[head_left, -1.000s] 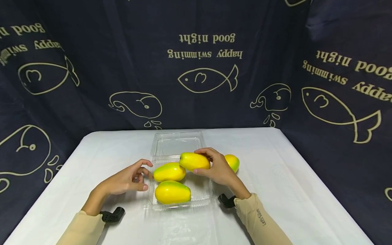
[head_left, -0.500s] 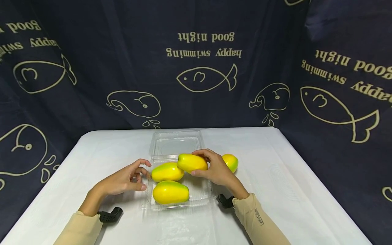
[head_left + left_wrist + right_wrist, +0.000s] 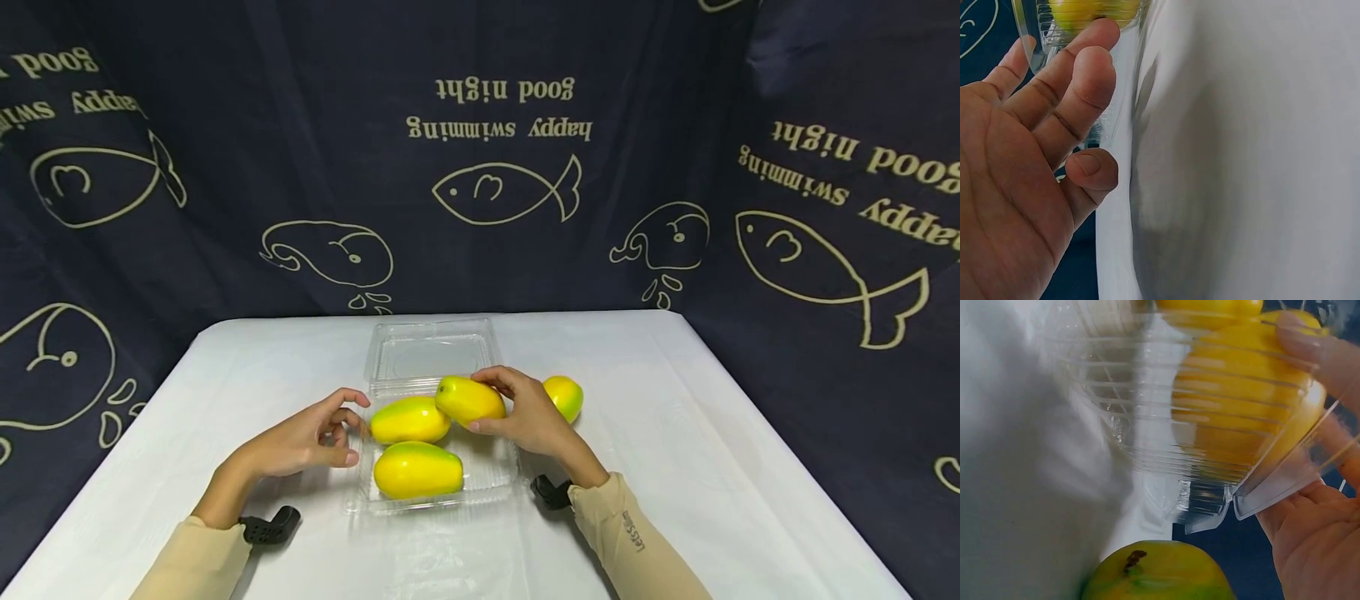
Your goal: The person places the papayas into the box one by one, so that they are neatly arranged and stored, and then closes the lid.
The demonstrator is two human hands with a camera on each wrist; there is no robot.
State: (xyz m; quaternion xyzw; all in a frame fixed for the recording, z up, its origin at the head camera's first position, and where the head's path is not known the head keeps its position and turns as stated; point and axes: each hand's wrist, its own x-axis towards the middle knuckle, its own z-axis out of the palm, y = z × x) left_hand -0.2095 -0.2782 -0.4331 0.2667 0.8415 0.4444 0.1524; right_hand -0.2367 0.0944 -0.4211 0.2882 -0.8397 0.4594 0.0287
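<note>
A smooth oblong yellow-and-green fruit is being held over the far right part of a clear, ribbed plastic container, its long axis being pointed roughly left to right, with the left, stem-marked end tipped slightly away from the person. That fruit is being pinched at its right end by the right hand, the thumb being laid along the near side and the fingers across the far side; whether its underside is being borne by the container cannot be told. The relation that seems to matter most is being set at its left end, which is being overlapped in view with a second yellow-and-green oval fruit; contact there cannot be confirmed. Just nearer, a third plump yellow fruit is being held within the container's left half, so bare floor is being left below and right of the gripped one. Nothing is being grasped by the left hand, which is being held well apart from the right, loosely curled just outside the left wall. Beyond the right hand, a fourth rounded yellow-green fruit is being partly hidden on the white-covered table.
</note>
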